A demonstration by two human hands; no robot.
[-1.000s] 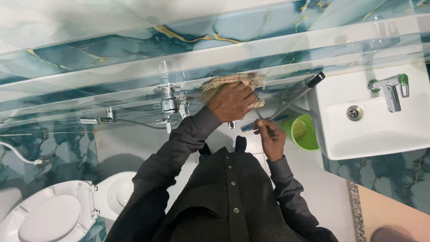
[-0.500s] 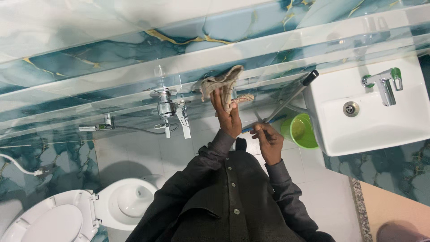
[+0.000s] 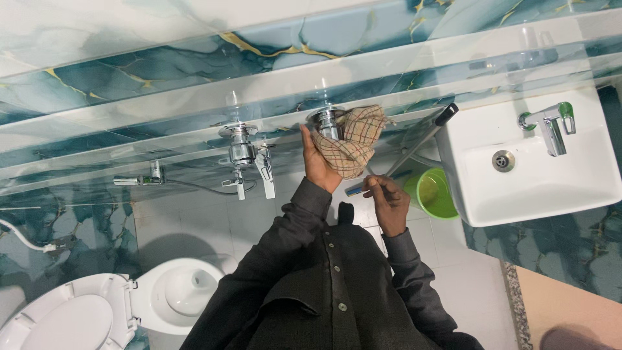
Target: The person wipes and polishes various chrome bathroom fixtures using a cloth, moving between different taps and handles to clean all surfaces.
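cloth [image 3: 350, 148] now bunched over 2nd tap [image 3: 326, 118], left hand [image 3: 315, 162] cupping it

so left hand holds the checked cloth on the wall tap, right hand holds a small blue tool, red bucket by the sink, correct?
One slip: the bucket is green, not red, as the head view shows. The rest holds: left hand holds the checked cloth on the wall tap, right hand holds a small blue tool, by the sink.

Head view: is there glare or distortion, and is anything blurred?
Head view: soft glare streaks the glossy marble wall tiles; wide-angle lens bends the tile lines; checked cloth in the left hand and the chrome taps look sharp; the white washbasin is bright, nearly overexposed.
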